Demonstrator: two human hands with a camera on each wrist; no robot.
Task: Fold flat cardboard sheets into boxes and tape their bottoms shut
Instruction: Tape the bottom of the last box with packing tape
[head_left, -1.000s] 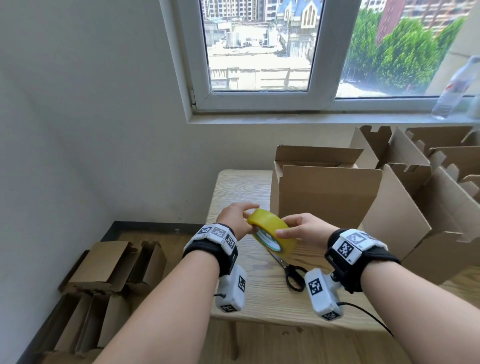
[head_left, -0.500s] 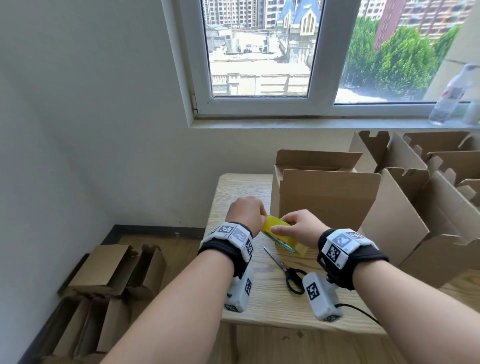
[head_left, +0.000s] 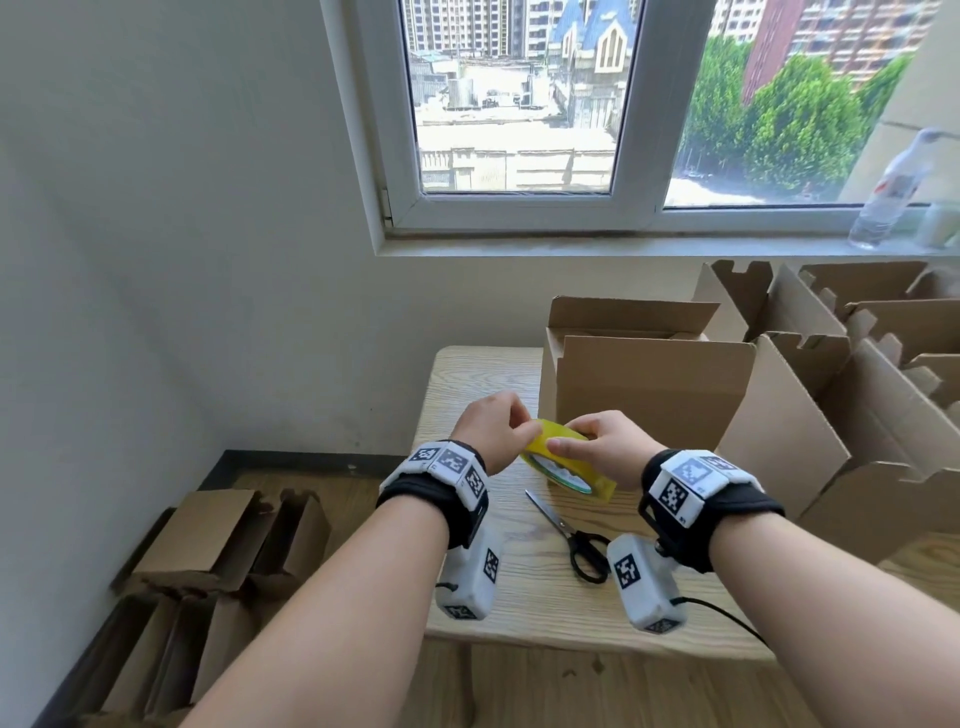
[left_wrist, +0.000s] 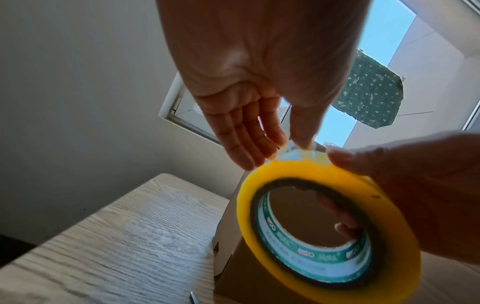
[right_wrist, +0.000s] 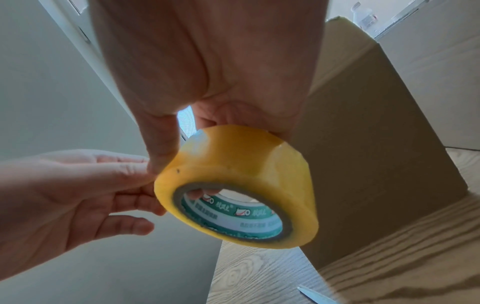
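Several folded cardboard boxes (head_left: 208, 540) lie on the floor at the lower left of the head view, out of my way beside the wall. Moving right, my left hand (head_left: 491, 434) reaches the top edge of the yellow tape roll (head_left: 566, 465) near the middle of the frame; in the left wrist view its thumb and forefinger are pinched together on what looks like the loose end of the tape (left_wrist: 298, 151), the other fingers lying nearly straight beside them. I judge I am peeling the end free so a strip can be drawn out. My right hand (head_left: 605, 449) holds the roll steady against that pull: the thumb presses the outer band while fingers (right_wrist: 200, 193) hook through the core, as the right wrist view shows. The roll is held above the wooden table (head_left: 524, 587), tilted, its green-printed core facing me. Black-handled scissors (head_left: 574, 540) lie on the table just below the roll, within reach for cutting the strip. Right of centre stands an open cardboard box (head_left: 649, 400), close behind my hands. More boxes (head_left: 852, 415) crowd the right edge, and a plastic bottle (head_left: 891, 195) stands on the windowsill at the upper right.
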